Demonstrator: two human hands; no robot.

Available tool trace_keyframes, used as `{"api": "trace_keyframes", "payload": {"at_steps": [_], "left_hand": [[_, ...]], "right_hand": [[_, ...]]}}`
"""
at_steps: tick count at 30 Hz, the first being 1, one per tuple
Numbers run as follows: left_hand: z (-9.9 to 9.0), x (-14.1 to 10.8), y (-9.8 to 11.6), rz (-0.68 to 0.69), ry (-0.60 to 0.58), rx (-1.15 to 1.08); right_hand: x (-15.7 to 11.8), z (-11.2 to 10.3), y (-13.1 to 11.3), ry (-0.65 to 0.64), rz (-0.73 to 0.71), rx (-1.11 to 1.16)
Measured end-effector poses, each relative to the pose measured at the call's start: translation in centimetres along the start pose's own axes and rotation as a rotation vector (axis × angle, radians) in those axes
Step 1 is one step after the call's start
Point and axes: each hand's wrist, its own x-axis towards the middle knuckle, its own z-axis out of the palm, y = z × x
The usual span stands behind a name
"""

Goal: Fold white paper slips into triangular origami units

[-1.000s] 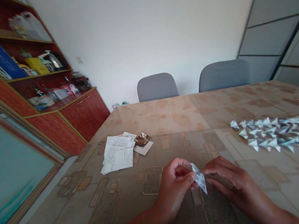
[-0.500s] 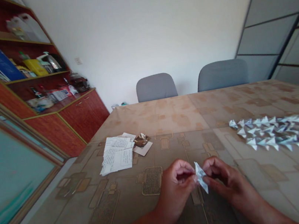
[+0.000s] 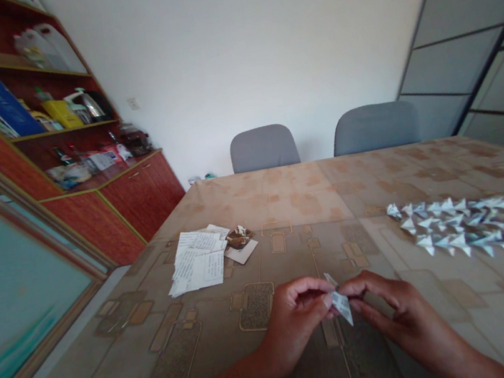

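Near the front middle of the table, a small folded paper piece (image 3: 342,308) with printed marks and pointed ends is held between both hands. My left hand (image 3: 295,318) pinches its left side between thumb and fingers. On the other side, my right hand (image 3: 392,301) has its thumb and index fingertips closed at the paper's right and upper edge. Fingers cover part of the paper's middle. To the right lie several rows of similar folded paper pieces (image 3: 470,223), their white points sticking up.
Loose printed paper sheets (image 3: 199,263) lie left of centre beside a crumpled brown-and-white thing (image 3: 239,236). The patterned cloth covers the table (image 3: 253,198). Two grey chairs (image 3: 263,147) stand behind it. A red-brown cabinet (image 3: 139,193) with laden shelves is at the left.
My right hand has shifted slightly, its index finger now lying across the paper's upper part. The paper has turned a little, its lower point showing broader. My left hand keeps its grip.
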Motion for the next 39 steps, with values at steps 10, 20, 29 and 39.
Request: {"api": "trace_keyframes", "payload": {"at_steps": [10,20,29,39], "left_hand": [[-0.9,0.2,-0.7,0.073,-0.110,0.087],[-0.9,0.2,-0.5,0.070,-0.120,0.086],[-0.9,0.4,-0.7,0.060,-0.121,0.085],[-0.6,0.3,-1.3,0.087,-0.095,0.118]], "right_hand": [[-0.2,-0.6,-0.4,0.028,-0.014,-0.035],[-0.1,-0.7,0.0,0.015,-0.026,-0.054],[0.2,-0.9,0.0,-0.017,-0.036,-0.088],[-0.1,0.1,0.2,0.016,-0.026,-0.112]]}}
